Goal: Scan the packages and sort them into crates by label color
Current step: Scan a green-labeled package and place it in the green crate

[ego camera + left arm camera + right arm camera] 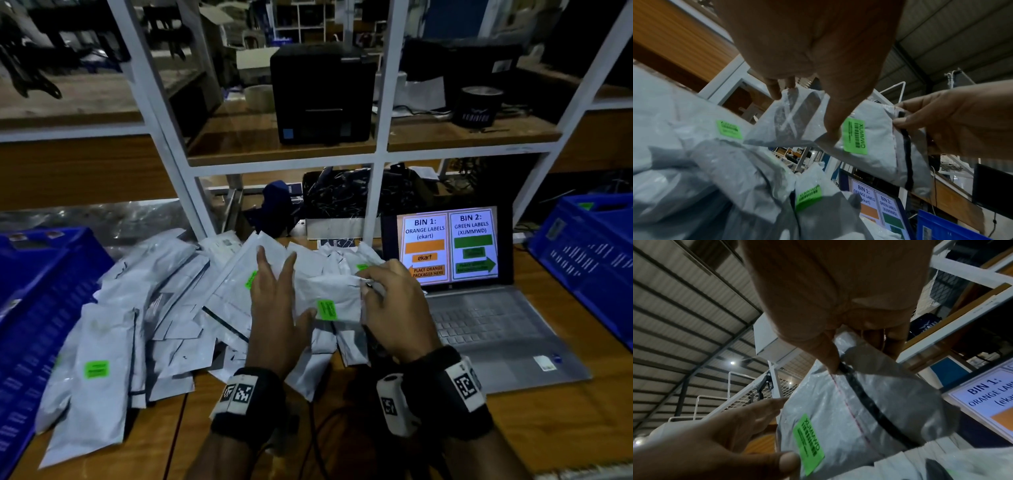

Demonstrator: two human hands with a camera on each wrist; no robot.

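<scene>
My right hand (394,308) pinches the sealed end of a small grey plastic mailer package (334,298), thumb on its black strip and fingers (894,332) curled behind it. My left hand (277,315) is released, its fingers (274,270) straight and spread, the thumb touching the package's left edge just beside its bright green barcode label (326,309), which reads XJMMWD in the wrist views. The package hangs above the brown wooden bench (565,421), between my two hands, over the near edge of the heap

Both wrists wear black bands with white coded tags. Under and beyond the held package lies a loose heap of grey plastic mailer packages (144,325), spreading to my left; several in it show green labels, one (96,369) near the front left and another (251,279) just left of my left hand

At the far left edge of the bench stands a blue plastic crate (30,308), touching the heap. To my right sits an open silver laptop (486,329), its screen (448,245) showing BIN 1 for orange labels with an arrow to the left and BIN 2 for green labels with an arrow to the right. Further right stands a second blue plastic crate (589,260)

Behind the bench rises a white metal shelf frame (380,147) with wooden boards; a black box-shaped printer (322,92) sits on the board above
</scene>
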